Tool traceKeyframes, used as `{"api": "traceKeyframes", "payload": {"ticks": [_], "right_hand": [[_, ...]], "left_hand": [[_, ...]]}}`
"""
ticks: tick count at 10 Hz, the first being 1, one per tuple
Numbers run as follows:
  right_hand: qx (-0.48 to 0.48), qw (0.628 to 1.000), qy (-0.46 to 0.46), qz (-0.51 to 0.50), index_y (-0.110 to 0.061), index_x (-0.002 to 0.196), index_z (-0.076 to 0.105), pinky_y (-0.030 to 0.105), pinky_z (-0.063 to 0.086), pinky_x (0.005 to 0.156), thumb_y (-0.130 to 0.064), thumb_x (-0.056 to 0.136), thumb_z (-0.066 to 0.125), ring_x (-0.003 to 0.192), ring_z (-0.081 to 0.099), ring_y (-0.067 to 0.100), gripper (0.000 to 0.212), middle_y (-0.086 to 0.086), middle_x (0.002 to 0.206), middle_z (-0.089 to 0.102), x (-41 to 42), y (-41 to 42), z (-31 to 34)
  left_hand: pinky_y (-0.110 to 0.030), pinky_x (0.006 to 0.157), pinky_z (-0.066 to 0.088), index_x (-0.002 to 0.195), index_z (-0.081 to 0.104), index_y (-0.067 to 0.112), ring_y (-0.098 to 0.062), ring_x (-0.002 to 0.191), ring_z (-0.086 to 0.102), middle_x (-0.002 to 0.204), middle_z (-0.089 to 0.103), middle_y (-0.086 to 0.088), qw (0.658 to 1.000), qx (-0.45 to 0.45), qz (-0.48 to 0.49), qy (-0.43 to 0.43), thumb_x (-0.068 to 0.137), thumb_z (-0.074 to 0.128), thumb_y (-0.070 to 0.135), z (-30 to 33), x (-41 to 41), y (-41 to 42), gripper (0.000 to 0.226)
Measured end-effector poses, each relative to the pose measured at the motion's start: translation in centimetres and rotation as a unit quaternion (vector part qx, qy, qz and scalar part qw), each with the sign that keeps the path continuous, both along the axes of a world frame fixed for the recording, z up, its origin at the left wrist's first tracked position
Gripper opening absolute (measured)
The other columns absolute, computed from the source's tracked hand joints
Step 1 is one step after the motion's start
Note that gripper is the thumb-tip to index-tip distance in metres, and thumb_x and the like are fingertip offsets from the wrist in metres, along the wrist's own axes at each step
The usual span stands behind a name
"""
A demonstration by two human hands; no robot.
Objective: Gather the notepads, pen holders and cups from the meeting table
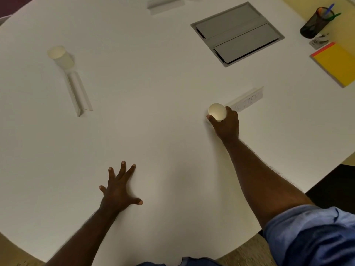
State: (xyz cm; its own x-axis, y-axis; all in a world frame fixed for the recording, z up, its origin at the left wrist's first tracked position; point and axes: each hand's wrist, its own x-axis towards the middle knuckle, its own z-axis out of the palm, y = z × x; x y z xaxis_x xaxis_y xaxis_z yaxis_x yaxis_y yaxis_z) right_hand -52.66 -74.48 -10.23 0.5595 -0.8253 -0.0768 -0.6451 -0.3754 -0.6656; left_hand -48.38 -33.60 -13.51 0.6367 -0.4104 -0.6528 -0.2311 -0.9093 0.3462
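My right hand (226,125) is wrapped around a white paper cup (217,111) standing on the white round table (153,93), right of centre. My left hand (120,189) lies flat on the table near the front edge, fingers spread, holding nothing. A second white paper cup (60,56) stands at the far left. A black mesh pen holder (314,24) with coloured pens stands at the far right. Below it lies a yellow notepad (336,64) with an orange top strip.
Folded white name cards sit beside the left cup (78,93), behind my right hand (247,100) and at the top edge (163,3). A grey cable hatch (238,33) is set into the table. A small stapler-like tool (319,40) lies by the pen holder.
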Motion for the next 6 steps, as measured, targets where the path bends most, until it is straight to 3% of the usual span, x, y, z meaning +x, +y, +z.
{"api": "traceKeyframes", "payload": {"ticks": [2, 3, 4, 6], "right_hand": [[0.026, 1.0, -0.01, -0.012, -0.01, 0.146, 0.031, 0.043, 0.048, 0.098, -0.047, 0.065, 0.085, 0.125, 0.047, 0.027, 0.104, 0.012, 0.133, 0.044, -0.8, 0.4, 0.7], [0.017, 0.998, -0.05, -0.028, -0.01, 0.146, 0.029, 0.042, 0.054, 0.088, -0.045, 0.065, 0.085, 0.11, 0.057, 0.027, 0.105, 0.011, 0.134, 0.041, -2.9, 2.6, 1.5], [-0.006, 0.997, -0.078, -0.022, -0.009, 0.144, 0.034, 0.032, 0.052, 0.076, -0.043, 0.067, 0.085, 0.09, 0.061, 0.022, 0.098, 0.009, 0.132, 0.042, -4.1, 5.0, 2.1], [0.053, 0.992, -0.097, 0.053, -0.019, 0.141, 0.038, 0.006, 0.042, 0.067, -0.042, 0.073, 0.081, 0.088, 0.056, 0.01, 0.084, -0.005, 0.13, 0.04, -7.4, 12.9, 1.9]], "left_hand": [[-0.081, 0.1, 0.005, 0.148, 0.003, 0.051, -0.027, 0.145, -0.026, 0.158, -0.016, 0.019, 1.0, -0.009, 0.001, 0.009, 0.028, 0.077, 0.079, 0.3, 0.1, -0.1, 0.144], [-0.081, 0.1, 0.005, 0.149, 0.003, 0.051, -0.028, 0.146, -0.025, 0.158, -0.016, 0.019, 1.0, -0.004, -0.003, 0.006, 0.028, 0.078, 0.078, 0.7, -0.1, -0.2, 0.145], [-0.081, 0.1, 0.006, 0.148, 0.001, 0.051, -0.027, 0.146, -0.025, 0.157, -0.018, 0.021, 1.0, -0.011, 0.001, 0.008, 0.027, 0.077, 0.081, 0.7, 0.1, 0.1, 0.146], [-0.067, 0.112, 0.015, 0.152, 0.0, 0.039, -0.026, 0.149, -0.013, 0.151, -0.033, 0.012, 0.998, -0.017, -0.01, -0.052, 0.05, 0.079, 0.071, 0.3, -1.1, 0.8, 0.133]]}}
